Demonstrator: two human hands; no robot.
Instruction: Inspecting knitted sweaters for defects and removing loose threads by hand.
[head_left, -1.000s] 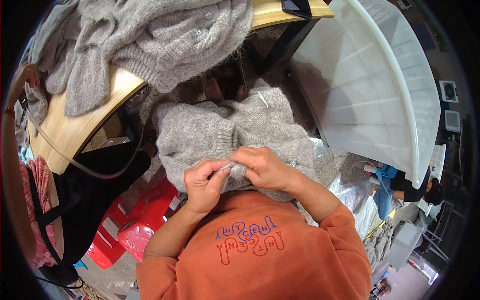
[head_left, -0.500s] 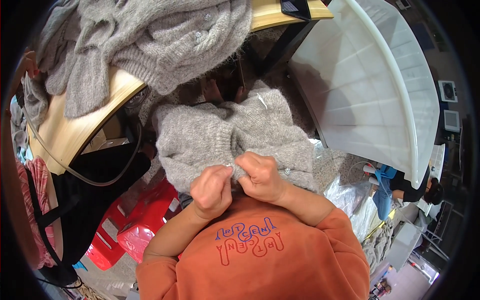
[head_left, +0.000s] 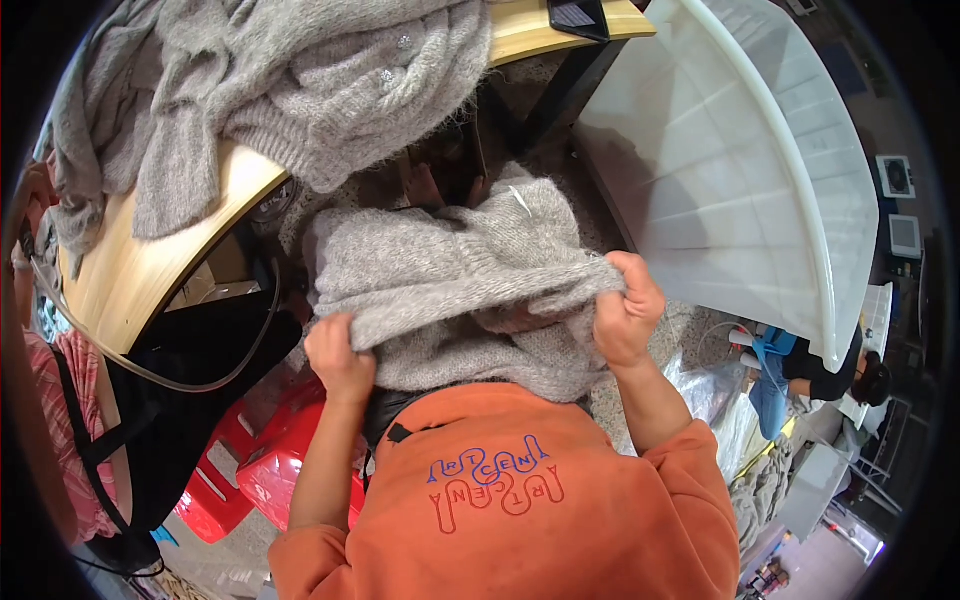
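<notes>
A fuzzy grey-beige knit sweater [head_left: 400, 245] lies across my lap. Its edge band is pulled taut between my two hands. My left hand [head_left: 340, 360] is closed around the band's left end, near my body. Farther up and to the right, my right hand [head_left: 628, 312] grips the other end, so the band slants upward to the right. Below the stretched band the knit falls in loose folds against my orange top. A small white tag or thread shows at the sweater's far right part.
A wooden table [head_left: 110, 260] at the far left bears a heap of similar grey knits [head_left: 330, 90]. A dark phone-like device [head_left: 578, 17] lies on its far end. A large white bin [head_left: 720, 170] stands at right, a red plastic stool [head_left: 285, 455] at lower left. Another person [head_left: 820, 375] is at far right.
My hands were close together at the sweater's middle. They have moved apart, the left toward the left and the right up and rightward, stretching the band between them.
</notes>
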